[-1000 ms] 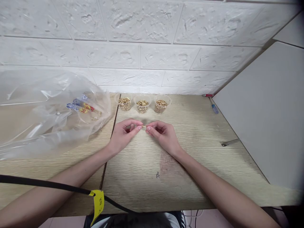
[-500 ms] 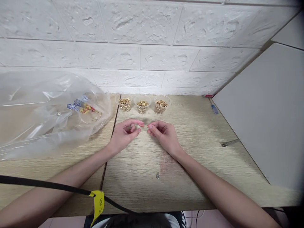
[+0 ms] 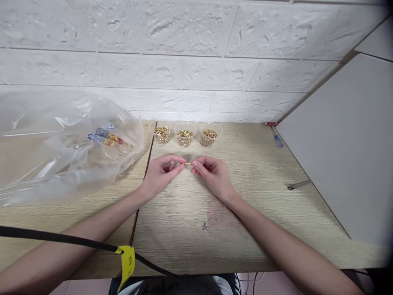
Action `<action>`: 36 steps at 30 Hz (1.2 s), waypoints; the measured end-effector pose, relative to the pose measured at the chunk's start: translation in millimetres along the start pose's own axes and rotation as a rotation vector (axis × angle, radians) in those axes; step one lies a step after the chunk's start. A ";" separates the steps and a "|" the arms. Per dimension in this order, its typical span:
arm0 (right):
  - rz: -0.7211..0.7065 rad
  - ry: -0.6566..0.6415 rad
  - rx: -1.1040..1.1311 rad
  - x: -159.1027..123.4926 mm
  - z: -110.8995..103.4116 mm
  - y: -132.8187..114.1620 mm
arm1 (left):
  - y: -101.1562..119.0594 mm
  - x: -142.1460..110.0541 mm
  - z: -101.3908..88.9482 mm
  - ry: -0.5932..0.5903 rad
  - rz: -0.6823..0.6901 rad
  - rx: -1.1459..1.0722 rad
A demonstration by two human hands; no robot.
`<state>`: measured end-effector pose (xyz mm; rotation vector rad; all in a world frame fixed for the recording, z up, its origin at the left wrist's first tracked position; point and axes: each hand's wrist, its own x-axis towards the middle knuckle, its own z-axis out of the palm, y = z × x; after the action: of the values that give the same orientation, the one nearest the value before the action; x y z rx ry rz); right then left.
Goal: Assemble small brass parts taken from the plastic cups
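Between my two hands, level above the table, is a thin brass-coloured pin [image 3: 188,164]. My left hand [image 3: 164,172] pinches its left end between thumb and forefinger. The other end sits in the pinch of my right hand [image 3: 211,174], whose remaining fingers are curled. Whether the pin is one piece or several joined parts is too small to tell. Just beyond the hands stand three clear plastic cups holding small brass-coloured metal parts: a left cup [image 3: 161,135], a middle cup [image 3: 184,136] and a right cup [image 3: 210,135].
A small metal screw-like piece [image 3: 204,227] lies near the table's front. To the left spreads a clear plastic bag [image 3: 61,172]. On the right are a blue-handled screwdriver [image 3: 278,141], a metal wrench-like tool [image 3: 297,185] and a white panel [image 3: 340,151]. A black cable [image 3: 61,237] crosses the lower left.
My left thumb and forefinger have closed from a loose gap onto the pin's left end. My right hand keeps its pinch and has barely moved.
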<state>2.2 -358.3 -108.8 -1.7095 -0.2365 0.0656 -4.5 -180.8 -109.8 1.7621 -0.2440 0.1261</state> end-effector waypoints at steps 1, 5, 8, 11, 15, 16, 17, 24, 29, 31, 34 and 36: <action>0.001 0.001 -0.003 0.0 0.0 -0.1 | 0.1 0.1 -0.1 0.001 -0.004 0.001; 0.008 -0.004 -0.006 -0.1 -0.6 -1.4 | 0.5 0.0 -1.1 0.013 -0.019 0.019; 0.011 -0.017 0.012 0.0 -1.2 -2.5 | 1.4 -0.2 -1.6 0.023 -0.031 0.037; 0.011 -0.025 0.057 0.0 -1.5 -2.7 | 2.2 -0.2 -1.7 0.042 -0.027 0.065; -0.012 -0.040 0.057 -0.1 -0.7 -1.8 | 1.7 -0.1 -1.6 0.056 -0.022 0.079; -0.017 -0.043 0.051 -0.2 -0.3 -1.4 | 1.4 -0.3 -1.6 0.055 -0.021 0.081; -0.019 -0.046 0.046 -0.3 0.1 -1.0 | 1.2 -0.4 -1.5 0.051 -0.017 0.084; -0.061 -0.047 -0.002 -1.9 0.9 -0.1 | 0.3 -3.7 -1.1 0.012 0.170 0.213; -0.078 -0.012 -0.069 -4.9 4.8 0.1 | 2.4 -5.1 2.6 0.034 0.160 0.230; -0.087 0.017 -0.090 -6.2 5.8 0.5 | 4.1 -5.0 4.9 0.047 0.088 0.165; -0.116 0.067 -0.121 -6.0 2.8 0.1 | 6.0 -4.0 4.7 0.059 -0.038 0.082; -0.121 0.171 -0.129 -4.3 -1.5 -0.9 | 6.1 -2.9 1.5 0.100 -0.108 0.056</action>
<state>-1.8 -360.5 -108.1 -1.8138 -0.2195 -0.1883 -8.8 -183.2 -104.9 1.8146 -0.0730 0.1435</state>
